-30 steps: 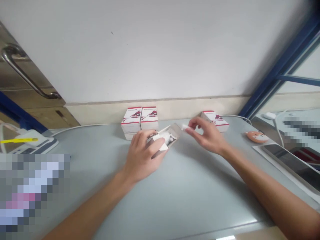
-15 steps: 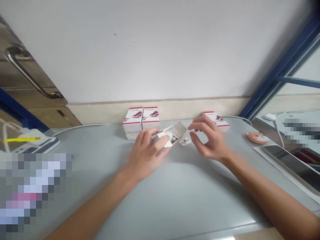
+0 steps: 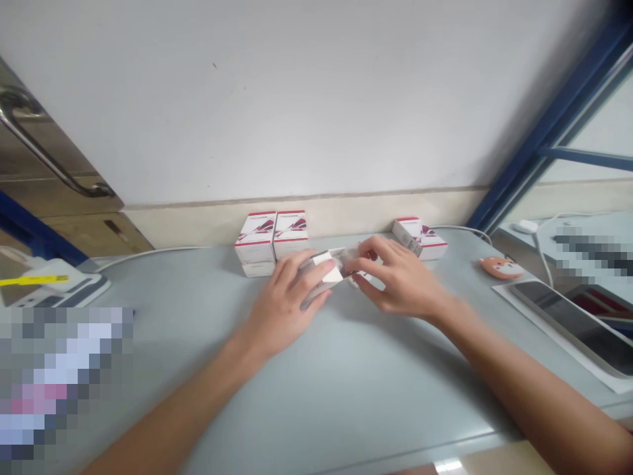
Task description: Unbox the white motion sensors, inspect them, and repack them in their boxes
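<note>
My left hand [image 3: 281, 297] grips an open, small white cardboard box [image 3: 329, 267] from the near side, its fingers across the box's middle. My right hand [image 3: 398, 280] comes in from the right, with its fingertips on the far end of the same box. A small white piece [image 3: 357, 281] shows under those fingers, mostly hidden, so I cannot tell what it is. The box's contents are hidden by my fingers. Behind my left hand stands a block of white-and-red product boxes [image 3: 271, 241], and behind my right hand lies a similar box [image 3: 419, 238].
The grey tabletop [image 3: 376, 369] runs up to a cream wall skirting, with a white cable [image 3: 158, 251] along the back. An orange fox-faced object [image 3: 500, 267] and a tablet [image 3: 568, 323] lie at right. A white device with a yellow strip [image 3: 54, 289] sits at left.
My right hand has moved left and closed in on the box. The small white piece that lay on the table beside the box is now under my right fingers.
</note>
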`<state>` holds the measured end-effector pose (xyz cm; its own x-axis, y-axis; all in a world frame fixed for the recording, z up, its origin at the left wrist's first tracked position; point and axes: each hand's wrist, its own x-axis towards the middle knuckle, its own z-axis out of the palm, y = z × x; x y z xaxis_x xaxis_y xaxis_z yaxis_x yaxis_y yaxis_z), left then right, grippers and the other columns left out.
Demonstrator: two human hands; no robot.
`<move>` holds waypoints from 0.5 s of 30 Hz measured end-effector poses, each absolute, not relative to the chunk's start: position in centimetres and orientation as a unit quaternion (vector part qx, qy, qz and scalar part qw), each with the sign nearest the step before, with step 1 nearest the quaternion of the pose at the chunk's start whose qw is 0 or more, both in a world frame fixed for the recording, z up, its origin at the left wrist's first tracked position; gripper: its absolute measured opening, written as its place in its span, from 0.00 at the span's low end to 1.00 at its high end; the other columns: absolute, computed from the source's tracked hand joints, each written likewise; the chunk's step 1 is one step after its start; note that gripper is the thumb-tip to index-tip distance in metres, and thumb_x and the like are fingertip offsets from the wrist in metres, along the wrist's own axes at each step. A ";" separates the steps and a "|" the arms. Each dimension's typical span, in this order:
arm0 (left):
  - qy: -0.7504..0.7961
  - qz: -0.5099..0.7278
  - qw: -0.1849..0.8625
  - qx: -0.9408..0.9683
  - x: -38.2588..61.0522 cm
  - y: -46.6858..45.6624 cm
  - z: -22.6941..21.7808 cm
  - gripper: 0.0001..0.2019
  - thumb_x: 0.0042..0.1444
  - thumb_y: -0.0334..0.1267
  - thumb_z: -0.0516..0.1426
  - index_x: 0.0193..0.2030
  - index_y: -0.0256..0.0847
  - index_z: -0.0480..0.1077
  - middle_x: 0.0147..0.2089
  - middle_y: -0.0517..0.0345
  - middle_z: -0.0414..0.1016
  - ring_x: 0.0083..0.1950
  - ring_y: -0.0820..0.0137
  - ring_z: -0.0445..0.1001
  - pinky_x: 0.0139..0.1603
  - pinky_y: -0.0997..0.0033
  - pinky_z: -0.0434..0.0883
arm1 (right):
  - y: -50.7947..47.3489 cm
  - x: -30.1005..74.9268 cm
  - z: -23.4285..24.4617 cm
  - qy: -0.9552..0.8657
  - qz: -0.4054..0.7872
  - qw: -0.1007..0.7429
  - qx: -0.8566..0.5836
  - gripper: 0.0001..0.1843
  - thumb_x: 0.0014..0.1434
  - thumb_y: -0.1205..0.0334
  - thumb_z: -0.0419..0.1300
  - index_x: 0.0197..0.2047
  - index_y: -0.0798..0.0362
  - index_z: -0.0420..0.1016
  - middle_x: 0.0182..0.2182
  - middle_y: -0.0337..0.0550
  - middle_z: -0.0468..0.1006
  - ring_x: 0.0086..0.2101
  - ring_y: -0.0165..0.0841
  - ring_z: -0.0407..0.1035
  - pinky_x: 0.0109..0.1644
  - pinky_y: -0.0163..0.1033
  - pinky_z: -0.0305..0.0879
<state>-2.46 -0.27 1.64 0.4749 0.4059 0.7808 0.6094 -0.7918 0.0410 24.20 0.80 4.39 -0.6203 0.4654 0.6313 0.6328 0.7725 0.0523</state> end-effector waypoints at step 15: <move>-0.378 -0.432 0.079 -0.815 -2.9 0.1 1.3 0.32 0.66 0.32 0.65 0.72 0.55 0.60 0.64 0.49 0.71 0.66 0.57 0.74 0.60 0.54 0.79 | 3.1 26.1 3.2 -0.783 -0.027 0.356 -0.510 0.07 0.71 0.53 0.62 0.44 0.47 0.75 0.39 0.43 0.81 0.35 0.36 0.74 0.38 0.40 0.64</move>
<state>-2.88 0.11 1.34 0.3403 0.5474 0.7645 0.6844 -0.7017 0.1978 26.07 3.14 3.18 -0.2265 0.7789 0.5848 0.8172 0.4787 -0.3211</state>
